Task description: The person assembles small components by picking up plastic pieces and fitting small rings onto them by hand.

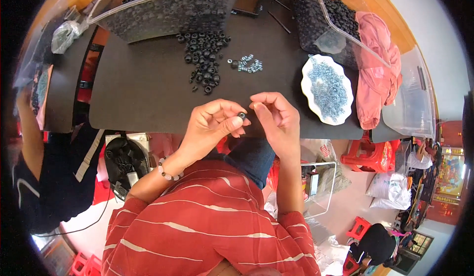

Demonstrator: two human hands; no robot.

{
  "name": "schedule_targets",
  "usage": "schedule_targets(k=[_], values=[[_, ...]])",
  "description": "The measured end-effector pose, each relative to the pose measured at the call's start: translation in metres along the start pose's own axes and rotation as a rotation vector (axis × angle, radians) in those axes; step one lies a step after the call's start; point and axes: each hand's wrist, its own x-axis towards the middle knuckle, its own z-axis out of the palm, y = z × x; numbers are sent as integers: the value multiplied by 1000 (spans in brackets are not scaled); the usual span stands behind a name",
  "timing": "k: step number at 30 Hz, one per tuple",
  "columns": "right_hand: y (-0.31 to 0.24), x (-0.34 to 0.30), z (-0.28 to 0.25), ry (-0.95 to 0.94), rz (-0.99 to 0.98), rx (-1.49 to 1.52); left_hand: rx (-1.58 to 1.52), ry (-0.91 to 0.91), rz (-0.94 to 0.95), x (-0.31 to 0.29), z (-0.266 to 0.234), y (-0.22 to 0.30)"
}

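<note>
My left hand [213,123] is closed, pinching a small black round piece [241,115] with a hole in it between thumb and fingers. Close beside it, my right hand [275,120] has its thumb and forefinger pressed together. Anything between those fingertips is too small to make out. Both hands are raised at the near edge of the dark table [143,93]. Beyond them lies a loose heap of similar black pieces [203,59]. Just right of the heap is a little group of shiny metal pieces [250,64].
A clear bin of black pieces [168,14] stands at the back, another bin [316,24] at back right. A scalloped white plate [307,89] holds many tiny metal pieces. Pink cloth [377,71] drapes beside it. Another person's arm [30,133] shows at far left.
</note>
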Motion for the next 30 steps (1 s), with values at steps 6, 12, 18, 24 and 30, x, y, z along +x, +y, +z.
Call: schedule_targets(k=[6,12,18,24,30], values=[[4,-2,-7,89,-93,-314,4,12,22,0,-5,-1],[-7,-11,-25,207,-111,-452,31,22,38,0,-5,-3],[-40,-33,-80,582,-151,-861,24,18,37,0,-4,-4],[-46,-29,-123,603,173,-1250,35,13,47,0,-4,-5],[-25,-9,-136,512,75,-1228,43,22,43,-1,-4,-5]])
